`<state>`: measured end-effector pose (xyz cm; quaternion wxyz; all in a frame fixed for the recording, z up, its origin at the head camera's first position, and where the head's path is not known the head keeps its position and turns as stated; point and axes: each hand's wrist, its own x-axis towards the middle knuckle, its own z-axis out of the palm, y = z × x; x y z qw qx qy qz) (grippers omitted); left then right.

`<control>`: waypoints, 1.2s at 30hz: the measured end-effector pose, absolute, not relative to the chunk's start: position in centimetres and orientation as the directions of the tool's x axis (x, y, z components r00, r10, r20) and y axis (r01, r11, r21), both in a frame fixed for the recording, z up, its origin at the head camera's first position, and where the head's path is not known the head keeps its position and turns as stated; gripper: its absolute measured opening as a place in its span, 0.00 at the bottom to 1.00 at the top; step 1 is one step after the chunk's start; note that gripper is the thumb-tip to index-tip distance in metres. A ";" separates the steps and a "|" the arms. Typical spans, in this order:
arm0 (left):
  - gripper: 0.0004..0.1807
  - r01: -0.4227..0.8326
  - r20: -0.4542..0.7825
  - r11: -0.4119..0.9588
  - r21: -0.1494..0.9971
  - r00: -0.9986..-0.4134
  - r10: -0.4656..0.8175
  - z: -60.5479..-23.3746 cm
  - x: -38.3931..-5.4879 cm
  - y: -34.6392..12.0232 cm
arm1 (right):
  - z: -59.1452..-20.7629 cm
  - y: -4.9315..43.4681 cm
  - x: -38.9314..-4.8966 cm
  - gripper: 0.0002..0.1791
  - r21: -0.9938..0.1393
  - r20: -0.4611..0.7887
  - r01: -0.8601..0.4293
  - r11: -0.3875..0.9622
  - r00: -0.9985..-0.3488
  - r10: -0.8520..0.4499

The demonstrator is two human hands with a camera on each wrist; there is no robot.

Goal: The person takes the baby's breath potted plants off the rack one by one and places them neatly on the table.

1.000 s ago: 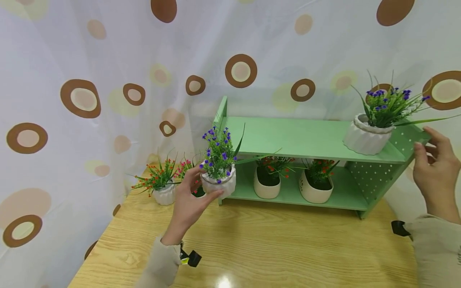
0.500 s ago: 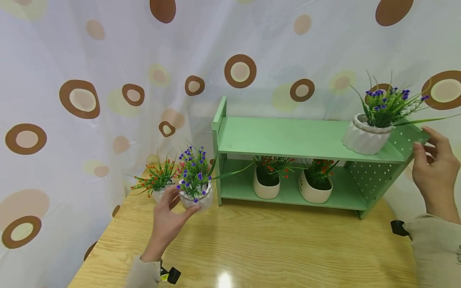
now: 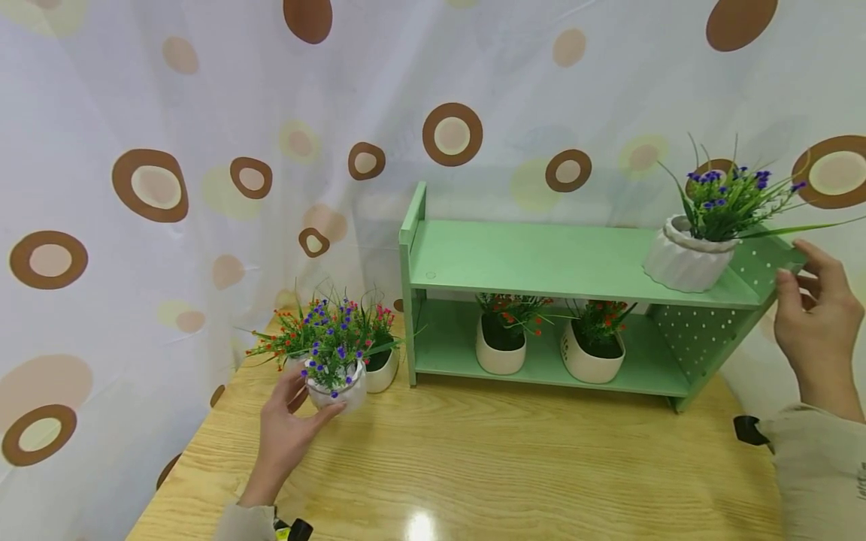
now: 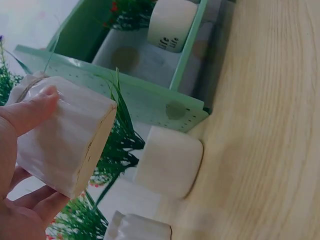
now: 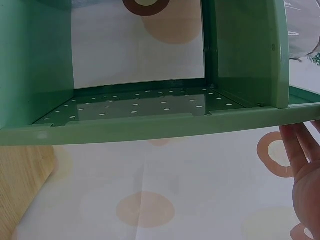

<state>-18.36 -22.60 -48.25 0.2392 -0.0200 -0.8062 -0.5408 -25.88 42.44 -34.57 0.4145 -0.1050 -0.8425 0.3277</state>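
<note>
In the head view my left hand (image 3: 287,432) grips a white ribbed flowerpot (image 3: 341,394) with purple flowers, thumb in front and fingers behind. The left wrist view shows this pot's base lifted off the table. Behind it stand a white pot with orange-red flowers (image 3: 280,340), partly hidden, and a cream pot with pink flowers (image 3: 382,373). My right hand (image 3: 819,323) pinches the upper right side panel of a green two-tier shelf (image 3: 528,255). Another white ribbed flowerpot (image 3: 686,259) with purple flowers sits on the top tier, beside that hand.
Two cream pots, one on the left (image 3: 501,352) and one on the right (image 3: 591,361), stand on the shelf's lower tier with red-flowered plants. The wooden table (image 3: 514,466) extends in front of the shelf. A dotted curtain (image 3: 223,98) hangs behind.
My left hand has carried the purple-flowered pot leftward and down, from the shelf's left end to in front of the pots on the table. The right hand has stayed on the shelf's side panel.
</note>
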 end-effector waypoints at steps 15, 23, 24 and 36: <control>0.40 0.133 0.251 0.363 0.922 -0.920 -0.300 -50.4 -18.1 -26.6 | -34.6 42.4 -26.0 0.26 -0.649 0.627 -0.098 0.755 -0.631 0.457; 0.41 0.071 0.203 0.381 0.922 -0.926 -0.318 -51.7 -18.2 -29.4 | -34.5 42.4 -26.0 0.26 -0.658 0.622 -0.096 0.747 -0.628 0.467; 0.42 0.057 0.191 0.382 0.922 -0.927 -0.322 -51.8 -18.2 -29.7 | -34.5 42.4 -26.0 0.26 -0.657 0.623 -0.097 0.748 -0.628 0.466; 0.41 0.028 0.146 0.367 0.930 -0.943 -0.298 -52.9 -18.2 -31.4 | -34.6 42.4 -26.0 0.26 -0.664 0.616 -0.097 0.741 -0.633 0.469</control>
